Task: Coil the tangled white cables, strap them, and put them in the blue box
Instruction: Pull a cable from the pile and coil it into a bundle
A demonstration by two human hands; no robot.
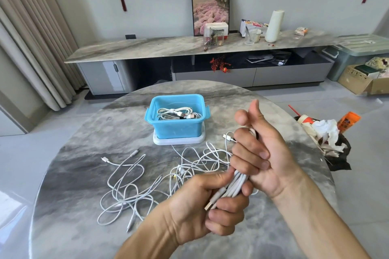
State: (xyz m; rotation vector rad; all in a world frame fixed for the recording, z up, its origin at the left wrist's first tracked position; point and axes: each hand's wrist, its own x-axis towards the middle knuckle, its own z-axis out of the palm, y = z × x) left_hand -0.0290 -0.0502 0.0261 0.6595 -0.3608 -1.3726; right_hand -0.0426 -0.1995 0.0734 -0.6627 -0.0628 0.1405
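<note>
Above the worktop [84, 132], at 5 o'clock from the blue box [176, 120], both hands gripped one coiled white cable [235, 183]: the left hand [206, 206] closed around its lower end, the right hand [263, 149] curled around its upper part. The box held coiled cables [176, 113]; tangled cables [134, 187] lay loose at its 6 to 7 o'clock

On the table [88, 132], the box [179, 126] sits behind loose cables [134, 183], holding coiled cables [176, 112].
</note>
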